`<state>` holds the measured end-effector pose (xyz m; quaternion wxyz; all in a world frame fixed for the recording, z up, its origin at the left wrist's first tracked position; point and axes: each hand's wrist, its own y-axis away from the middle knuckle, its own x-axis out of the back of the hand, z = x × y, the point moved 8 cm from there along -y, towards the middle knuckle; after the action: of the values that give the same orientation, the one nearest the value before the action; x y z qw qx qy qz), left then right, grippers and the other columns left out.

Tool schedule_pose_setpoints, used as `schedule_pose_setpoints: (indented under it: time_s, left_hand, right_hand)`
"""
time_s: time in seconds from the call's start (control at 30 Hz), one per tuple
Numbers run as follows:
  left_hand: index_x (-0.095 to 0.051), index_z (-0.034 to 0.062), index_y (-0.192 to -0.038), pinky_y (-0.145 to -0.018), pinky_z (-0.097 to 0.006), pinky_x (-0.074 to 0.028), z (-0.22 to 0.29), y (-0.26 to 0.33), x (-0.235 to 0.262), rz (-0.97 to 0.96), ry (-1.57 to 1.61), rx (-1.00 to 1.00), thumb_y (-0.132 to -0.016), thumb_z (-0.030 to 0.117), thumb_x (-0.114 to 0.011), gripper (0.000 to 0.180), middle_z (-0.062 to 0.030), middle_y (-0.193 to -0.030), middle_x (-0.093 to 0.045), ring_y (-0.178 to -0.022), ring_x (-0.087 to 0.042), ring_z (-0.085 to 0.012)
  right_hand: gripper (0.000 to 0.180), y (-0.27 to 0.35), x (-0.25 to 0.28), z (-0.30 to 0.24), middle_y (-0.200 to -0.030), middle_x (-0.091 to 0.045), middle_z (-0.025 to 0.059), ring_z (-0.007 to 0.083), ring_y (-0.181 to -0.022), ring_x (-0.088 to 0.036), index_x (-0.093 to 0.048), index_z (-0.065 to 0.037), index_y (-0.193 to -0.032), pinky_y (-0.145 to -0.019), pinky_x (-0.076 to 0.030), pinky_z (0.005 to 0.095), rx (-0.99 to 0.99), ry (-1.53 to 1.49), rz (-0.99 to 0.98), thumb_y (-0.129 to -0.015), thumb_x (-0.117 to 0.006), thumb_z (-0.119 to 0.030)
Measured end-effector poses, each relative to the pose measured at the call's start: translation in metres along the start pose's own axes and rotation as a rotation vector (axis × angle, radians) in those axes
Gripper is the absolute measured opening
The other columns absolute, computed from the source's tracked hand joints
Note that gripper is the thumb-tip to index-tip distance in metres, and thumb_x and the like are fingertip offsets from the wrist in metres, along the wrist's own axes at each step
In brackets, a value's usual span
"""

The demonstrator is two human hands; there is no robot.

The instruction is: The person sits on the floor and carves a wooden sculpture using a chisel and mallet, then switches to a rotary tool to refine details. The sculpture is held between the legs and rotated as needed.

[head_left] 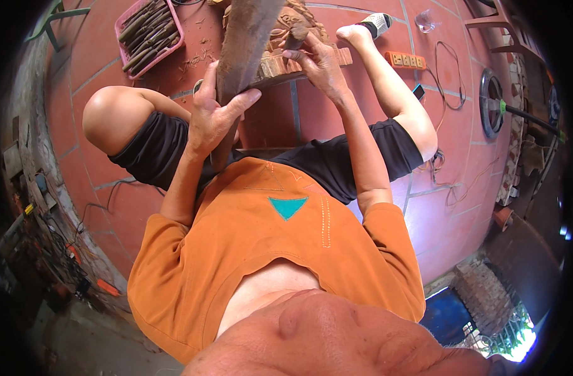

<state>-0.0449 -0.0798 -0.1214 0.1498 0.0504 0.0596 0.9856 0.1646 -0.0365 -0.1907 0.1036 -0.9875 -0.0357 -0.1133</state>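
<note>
Head view: person sits on a red tiled floor [462,207], orange shirt, black shorts, knees apart, looking down at own lap. Left hand [214,116] is wrapped around a long dark wooden plank [242,44], fingers curled over its lower part, thumb across the front; the plank runs from the lap up to the top edge of the picture, tilted slightly right. Right hand [318,62] is closed around a short dark tool handle [295,36], fingertips pinching it, tip pressed against a reddish carved wood block [285,59]. The block lies on the floor between the legs, just behind the plank, partly hidden by it; its carved relief faces up. Wood chips are scattered on the tiles left of the block. A pink tray [150,34] of handled carving tools sits near the floor's top-left, well apart from the hands. An orange power strip [405,60] lies to the right beside the right shin, with thin cables looping past it. A round metal wheel [491,103] stands by the right edge.
</note>
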Motion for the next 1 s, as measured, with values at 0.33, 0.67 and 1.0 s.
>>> schedule_pose_setpoints:
  time_s: [0.33, 0.67, 1.0]
  left_hand:
    - [-0.054, -0.0025, -0.127, -0.09, -0.031, -0.049, -0.013, -0.002, -0.008, -0.101, -0.08, 0.127, -0.086, 0.024, -0.078, 0.055, -0.0096, -0.11, -0.066, -0.1, -0.061, -0.0183]
    - [-0.056, 0.0004, -0.121, -0.063, -0.023, -0.046, -0.005, -0.006, -0.013, -0.12, -0.125, 0.133, -0.088, 0.021, -0.076, 0.044, -0.0026, -0.086, -0.062, -0.07, -0.055, -0.0063]
    - [-0.059, 0.0028, -0.112, -0.059, -0.021, -0.043, -0.048, -0.017, 0.002, 0.022, 0.066, 0.217, -0.091, 0.021, -0.072, 0.031, 0.0018, -0.082, -0.06, -0.066, -0.052, -0.0047]
  right_hand:
    - [0.037, 0.007, -0.004, -0.016, -0.1, -0.069, 0.0178, 0.0321, -0.094, -0.071, -0.058, -0.006, -0.121, -0.073, -0.055, 0.0395, -0.079, 0.161, -0.013, -0.088, -0.073, -0.016]
    - [0.033, 0.025, -0.021, -0.044, -0.102, -0.064, 0.0168, 0.0297, -0.093, -0.068, -0.056, -0.004, -0.118, -0.075, -0.054, 0.0379, 0.222, 0.356, 0.054, -0.089, -0.07, -0.004]
    - [0.023, 0.038, 0.081, 0.045, -0.096, -0.067, 0.012, 0.0214, -0.087, -0.071, -0.052, 0.002, -0.114, -0.075, -0.062, 0.0328, -0.183, -0.351, 0.458, -0.102, -0.058, -0.017]
